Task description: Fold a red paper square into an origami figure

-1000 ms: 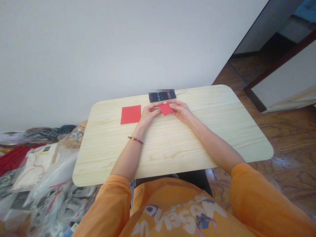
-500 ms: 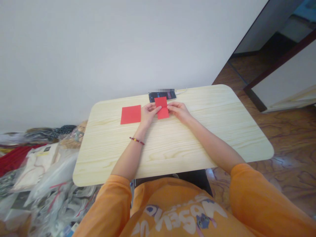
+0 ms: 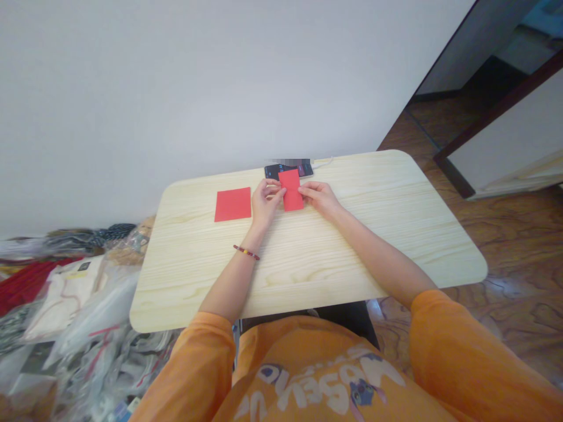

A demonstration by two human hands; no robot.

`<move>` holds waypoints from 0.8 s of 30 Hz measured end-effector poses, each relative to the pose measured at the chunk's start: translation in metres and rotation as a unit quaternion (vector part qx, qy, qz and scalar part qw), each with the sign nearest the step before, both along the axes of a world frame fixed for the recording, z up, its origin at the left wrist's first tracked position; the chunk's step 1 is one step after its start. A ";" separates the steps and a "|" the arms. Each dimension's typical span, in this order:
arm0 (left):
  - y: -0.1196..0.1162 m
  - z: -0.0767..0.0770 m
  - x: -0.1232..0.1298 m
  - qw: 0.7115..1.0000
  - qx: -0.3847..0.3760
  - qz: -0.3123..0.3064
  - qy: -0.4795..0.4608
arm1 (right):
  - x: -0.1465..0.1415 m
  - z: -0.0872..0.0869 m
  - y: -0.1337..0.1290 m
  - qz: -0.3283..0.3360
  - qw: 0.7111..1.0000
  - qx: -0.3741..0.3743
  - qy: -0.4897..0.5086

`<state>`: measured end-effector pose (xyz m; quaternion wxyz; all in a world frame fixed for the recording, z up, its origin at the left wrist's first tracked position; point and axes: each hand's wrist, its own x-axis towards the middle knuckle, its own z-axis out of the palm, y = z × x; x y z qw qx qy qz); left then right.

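Note:
Between my hands is a narrow upright piece of folded red paper [image 3: 292,196], with a crease across its middle. My left hand [image 3: 266,202] pinches its left edge between thumb and fingers. On the opposite edge, my right hand [image 3: 322,197] pinches it near the crease. A square stack or sheet of red paper [image 3: 233,204] lies flat on the table to the left of my left hand. Just behind the held paper rests a dark phone [image 3: 272,171], partly covered by it.
The pale wooden table [image 3: 352,252] stands against a white wall. A white cable [image 3: 324,164] runs from the phone's right end. Bagged clothes [image 3: 88,305] are piled on the floor at the left. A doorway and wood floor [image 3: 484,234] lie to the right.
The folded red paper has shifted slightly to the right and stands a little straighter. My left hand has moved right with it; my right hand has hardly moved.

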<state>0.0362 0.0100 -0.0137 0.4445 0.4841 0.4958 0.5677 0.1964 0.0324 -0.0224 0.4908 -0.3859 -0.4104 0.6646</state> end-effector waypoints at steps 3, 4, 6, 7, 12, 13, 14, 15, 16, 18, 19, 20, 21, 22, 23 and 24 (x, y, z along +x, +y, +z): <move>-0.001 0.001 0.001 0.999 0.005 0.005 0.035 | 0.000 0.002 0.000 -0.005 1.000 0.013 -0.018; -0.001 0.001 0.001 1.000 0.005 -0.003 0.029 | 0.000 0.002 0.000 -0.006 0.999 0.019 -0.026; -0.002 0.002 0.003 1.000 0.004 -0.023 0.015 | 0.001 0.002 0.000 -0.005 0.999 0.029 -0.042; -0.002 0.002 0.004 0.999 0.002 -0.034 0.009 | 0.001 0.002 0.000 -0.003 0.998 0.032 -0.049; -0.009 0.005 0.010 0.996 -0.012 -0.092 -0.015 | 0.003 0.001 -0.001 0.008 0.998 0.041 -0.057; -0.010 0.005 0.011 0.995 -0.011 -0.099 -0.017 | 0.003 0.001 -0.002 0.017 0.997 0.041 -0.055; -0.010 0.005 0.012 0.994 -0.010 -0.103 -0.017 | 0.004 0.001 -0.002 0.028 0.997 0.040 -0.054; -0.011 0.005 0.013 0.994 -0.009 -0.107 -0.017 | 0.004 0.001 -0.002 0.038 0.997 0.038 -0.054; -0.011 0.005 0.013 0.994 -0.009 -0.109 -0.019 | 0.004 0.002 -0.002 0.045 0.997 0.036 -0.055; -0.010 0.004 0.012 0.992 -0.012 -0.118 -0.029 | 0.005 0.003 -0.003 0.047 0.997 0.036 -0.056; -0.009 0.004 0.011 0.992 -0.015 -0.124 -0.035 | 0.005 0.004 -0.002 0.045 0.997 0.035 -0.056; -0.008 0.004 0.010 0.991 -0.018 -0.128 -0.040 | 0.005 0.005 -0.002 0.041 0.997 0.035 -0.055; -0.007 0.003 0.009 0.991 -0.021 -0.127 -0.047 | 0.005 0.005 -0.002 0.036 0.997 0.034 -0.052; -0.006 0.003 0.008 0.991 -0.025 -0.122 -0.054 | 0.005 0.006 -0.003 0.031 0.998 0.032 -0.046; -0.004 0.001 0.006 0.991 -0.027 -0.112 -0.063 | 0.004 0.007 -0.003 0.024 0.999 0.028 -0.038; -0.003 0.000 0.005 0.992 -0.028 -0.099 -0.077 | 0.004 0.007 -0.002 0.016 0.999 0.024 -0.029</move>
